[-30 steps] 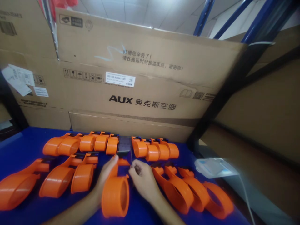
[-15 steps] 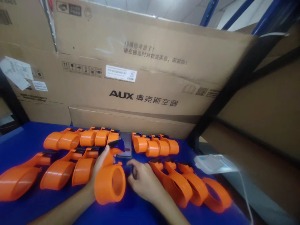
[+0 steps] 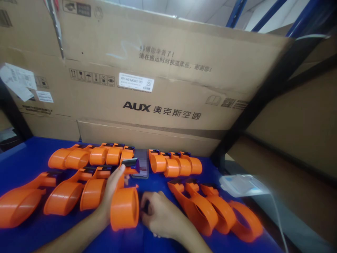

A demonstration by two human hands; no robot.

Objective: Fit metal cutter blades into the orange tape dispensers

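My left hand (image 3: 113,189) is wrapped round an orange tape dispenser (image 3: 124,209), whose round ring hangs toward me. At its upper end sits a dark blade head (image 3: 131,163), just above my thumb. Close to the right side of that ring is my right hand (image 3: 158,214), fingers curled in a pinch. A dark spot shows between its thumb and fingers, but I cannot tell whether it is a small part or the blue table (image 3: 129,242). More orange dispensers of the same kind (image 3: 94,193) lie to the left.
Other dispensers stand in rows at the back (image 3: 172,167) and on the right (image 3: 205,211). A phone-like slab (image 3: 142,165) lies between the back rows. Behind rises a large cardboard sheet (image 3: 163,95). A clear plastic case (image 3: 239,185) with a white cable sits at the right edge.
The held dispenser has turned, so its ring opening now faces more to the right. My right hand has moved down slightly, close to the ring's edge.
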